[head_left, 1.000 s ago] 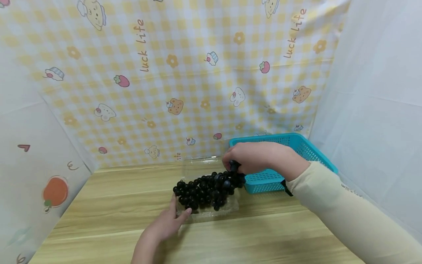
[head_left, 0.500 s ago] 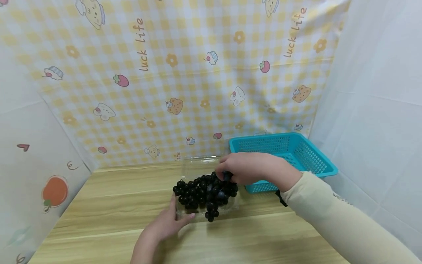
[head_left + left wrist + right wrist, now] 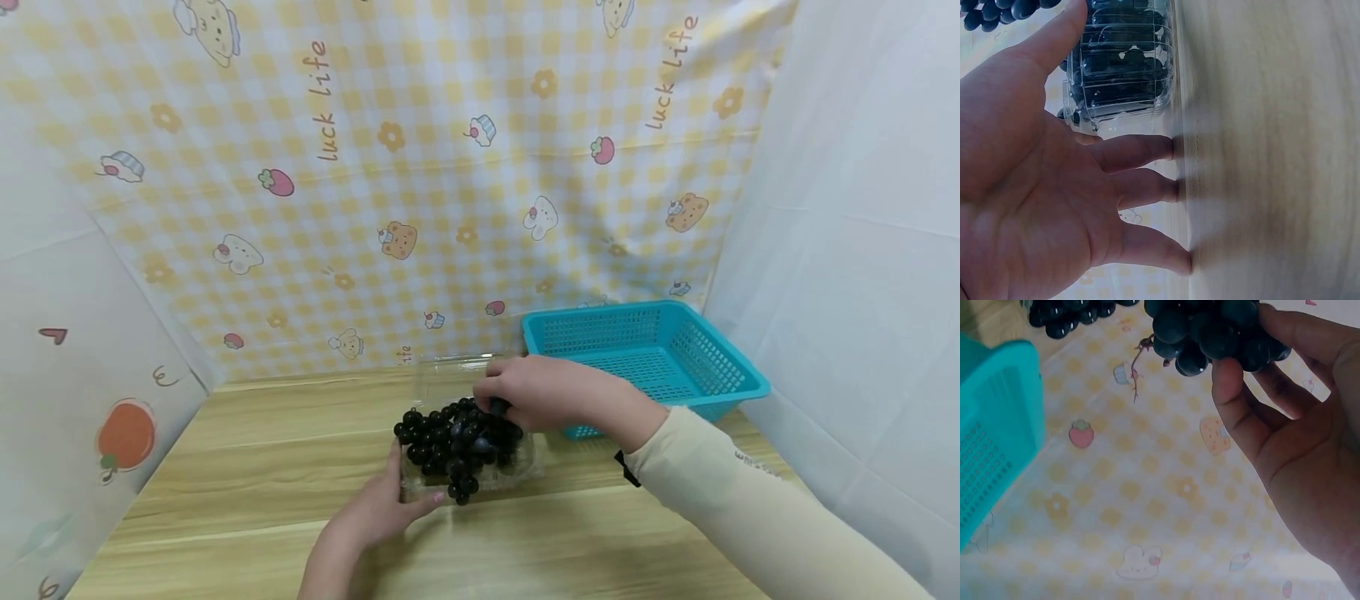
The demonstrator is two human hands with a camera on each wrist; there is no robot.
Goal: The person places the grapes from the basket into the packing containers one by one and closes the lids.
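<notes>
My right hand holds the upper end of a bunch of black grapes between thumb and fingers. The right wrist view shows that bunch close up, with a bare stem hanging from it. Its lower tip hangs by the front edge of a clear plastic clamshell box. More black grapes fill the box's left side; where the bunches meet is hidden. At the box's left front corner, my left hand has its fingers extended. In the left wrist view, several fingertips touch the table beside the box.
A turquoise perforated basket stands right of the box, near the back. The box's clear lid is raised behind the grapes. Wooden tabletop extends around, with a checked cloth at the back and white cloth at the right.
My right hand has moved left and down from beside the basket, carrying the grape bunch over the box. The left hand stays at the box corner, its thumb shifted slightly right.
</notes>
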